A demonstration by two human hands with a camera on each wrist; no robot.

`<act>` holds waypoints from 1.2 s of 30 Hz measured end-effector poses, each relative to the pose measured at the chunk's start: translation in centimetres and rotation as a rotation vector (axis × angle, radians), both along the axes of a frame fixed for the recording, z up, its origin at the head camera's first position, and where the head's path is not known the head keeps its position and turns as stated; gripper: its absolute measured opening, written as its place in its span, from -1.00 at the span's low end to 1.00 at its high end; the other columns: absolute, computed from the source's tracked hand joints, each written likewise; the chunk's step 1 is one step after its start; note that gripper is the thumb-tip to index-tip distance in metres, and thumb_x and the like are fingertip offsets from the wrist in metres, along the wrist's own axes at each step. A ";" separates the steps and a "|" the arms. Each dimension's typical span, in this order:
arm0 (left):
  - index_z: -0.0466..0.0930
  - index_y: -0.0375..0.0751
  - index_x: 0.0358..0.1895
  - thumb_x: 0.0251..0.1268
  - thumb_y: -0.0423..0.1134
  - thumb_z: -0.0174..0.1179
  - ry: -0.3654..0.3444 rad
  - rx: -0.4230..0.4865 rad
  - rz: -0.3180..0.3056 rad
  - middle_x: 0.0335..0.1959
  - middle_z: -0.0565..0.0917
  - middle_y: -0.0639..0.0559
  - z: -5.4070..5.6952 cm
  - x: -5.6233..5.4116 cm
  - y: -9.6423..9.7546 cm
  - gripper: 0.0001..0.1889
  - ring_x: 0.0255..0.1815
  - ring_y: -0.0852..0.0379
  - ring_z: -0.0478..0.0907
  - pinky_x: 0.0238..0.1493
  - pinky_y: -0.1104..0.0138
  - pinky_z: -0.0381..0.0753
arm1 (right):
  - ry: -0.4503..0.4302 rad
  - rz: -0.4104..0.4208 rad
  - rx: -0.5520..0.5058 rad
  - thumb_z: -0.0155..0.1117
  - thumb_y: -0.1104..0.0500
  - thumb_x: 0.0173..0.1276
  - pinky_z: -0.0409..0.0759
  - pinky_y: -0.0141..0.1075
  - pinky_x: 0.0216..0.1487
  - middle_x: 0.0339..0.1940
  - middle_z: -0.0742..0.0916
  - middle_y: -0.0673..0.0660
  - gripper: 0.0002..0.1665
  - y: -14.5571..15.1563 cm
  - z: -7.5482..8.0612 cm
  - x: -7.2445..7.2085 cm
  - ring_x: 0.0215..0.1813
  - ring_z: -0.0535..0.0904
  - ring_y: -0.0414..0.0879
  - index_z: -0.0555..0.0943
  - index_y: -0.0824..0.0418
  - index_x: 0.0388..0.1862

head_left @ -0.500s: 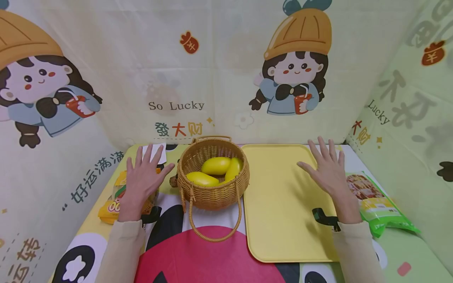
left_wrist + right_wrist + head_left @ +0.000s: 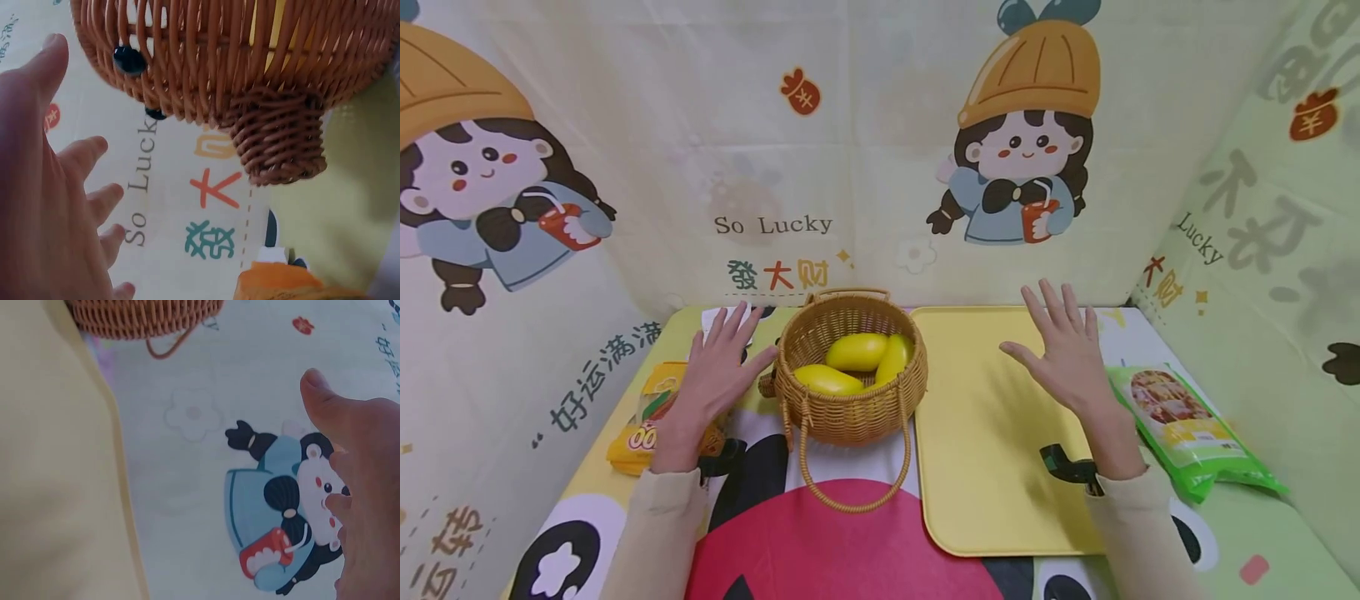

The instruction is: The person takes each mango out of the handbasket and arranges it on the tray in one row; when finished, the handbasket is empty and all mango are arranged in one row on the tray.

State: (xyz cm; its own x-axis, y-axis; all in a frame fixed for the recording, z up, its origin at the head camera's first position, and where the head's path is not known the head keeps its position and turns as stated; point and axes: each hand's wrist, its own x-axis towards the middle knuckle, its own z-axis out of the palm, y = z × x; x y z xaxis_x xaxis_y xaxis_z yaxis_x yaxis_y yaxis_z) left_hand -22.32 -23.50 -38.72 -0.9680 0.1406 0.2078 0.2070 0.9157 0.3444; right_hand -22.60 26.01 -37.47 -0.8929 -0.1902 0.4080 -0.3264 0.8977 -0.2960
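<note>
My left hand (image 2: pixel 718 371) has its fingers spread, its thumb beside the left side of a round wicker basket (image 2: pixel 850 421). Inside the basket lie three yellow mangoes (image 2: pixel 857 352); one rope-like handle hangs down over the front. In the left wrist view the basket's woven stub (image 2: pixel 281 137) sticks out toward the spread hand. My right hand (image 2: pixel 1067 358), also with fingers spread, is over the right part of a yellow tray (image 2: pixel 977 467) and holds nothing. A yellow snack bag (image 2: pixel 636 437) lies partly hidden behind my left wrist.
At the right lies a green and white food bag (image 2: pixel 1195 433). White paper (image 2: pixel 711 318) lies at the back left, partly behind the left fingers. Printed cloth walls (image 2: pixel 880 167) rise at the back and both sides of the table.
My right hand has moved left over the tray, uncovering more of the green bag. The left hand has shifted slightly right, closer to the basket.
</note>
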 end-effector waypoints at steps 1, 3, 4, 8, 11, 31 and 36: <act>-0.21 0.26 0.62 0.38 0.42 -0.18 -0.003 0.015 -0.011 0.67 -0.15 -0.05 0.0 0.0 0.2 -0.16 0.67 -0.23 -0.30 0.50 -0.35 -0.33 | 0.006 0.004 0.000 0.16 -0.35 0.34 -0.33 0.37 0.52 0.69 -0.03 0.06 0.04 -0.3 0.0 0.0 0.69 -0.33 0.12 -0.07 -0.17 0.65; -0.19 0.26 0.62 0.39 0.39 -0.16 -0.005 0.046 -0.039 0.67 -0.13 -0.05 -0.2 -0.1 0.5 -0.18 0.66 -0.25 -0.28 0.50 -0.36 -0.31 | 0.015 0.017 -0.007 0.19 -0.34 0.33 -0.32 0.36 0.53 0.69 -0.02 0.05 0.04 -0.9 0.1 -0.1 0.69 -0.33 0.11 -0.05 -0.18 0.65; -0.18 0.27 0.62 0.40 0.37 -0.15 -0.009 0.063 -0.052 0.67 -0.12 -0.04 -0.3 -0.2 0.7 -0.19 0.66 -0.25 -0.28 0.50 -0.36 -0.31 | 0.018 0.023 -0.010 0.20 -0.34 0.32 -0.32 0.36 0.53 0.69 -0.01 0.05 0.04 -1.2 0.2 -0.1 0.69 -0.33 0.10 -0.05 -0.19 0.64; -0.14 0.26 0.62 0.43 0.29 -0.09 -0.019 0.149 -0.105 0.67 -0.11 0.02 -0.8 -0.4 1.6 -0.22 0.67 -0.22 -0.25 0.51 -0.34 -0.29 | 0.028 0.057 -0.018 0.21 -0.34 0.31 -0.32 0.34 0.55 0.69 0.02 0.04 0.04 -2.6 0.5 -0.2 0.70 -0.30 0.10 -0.03 -0.20 0.64; -0.09 0.26 0.61 0.43 0.25 -0.05 -0.019 0.215 -0.127 0.66 -0.07 0.02 -1.1 -0.5 2.2 -0.24 0.66 -0.21 -0.21 0.54 -0.30 -0.26 | 0.041 0.087 -0.023 0.21 -0.34 0.31 -0.29 0.33 0.55 0.69 0.04 0.03 0.03 -3.7 0.7 -0.3 0.69 -0.25 0.12 -0.01 -0.19 0.64; -0.16 0.47 0.57 0.45 0.23 -0.05 -0.179 0.647 -0.179 0.64 -0.01 0.07 -2.6 -0.7 4.0 -0.28 0.59 -0.14 0.07 0.46 -0.26 0.20 | 0.018 0.359 0.020 0.27 -0.27 0.30 -0.09 0.25 0.59 0.65 0.19 0.05 -0.02 -11.6 2.6 -2.7 0.68 -0.04 0.09 0.10 -0.17 0.61; -0.11 0.41 0.57 0.46 0.14 -0.02 -0.177 0.721 -0.198 0.62 0.02 0.05 -2.8 -0.9 4.3 -0.29 0.56 -0.17 0.12 0.44 -0.25 0.25 | -0.040 0.449 0.006 0.28 -0.22 0.33 -0.03 0.16 0.61 0.61 0.27 0.07 -0.08 -13.5 2.5 -3.1 0.65 0.05 0.09 0.18 -0.11 0.59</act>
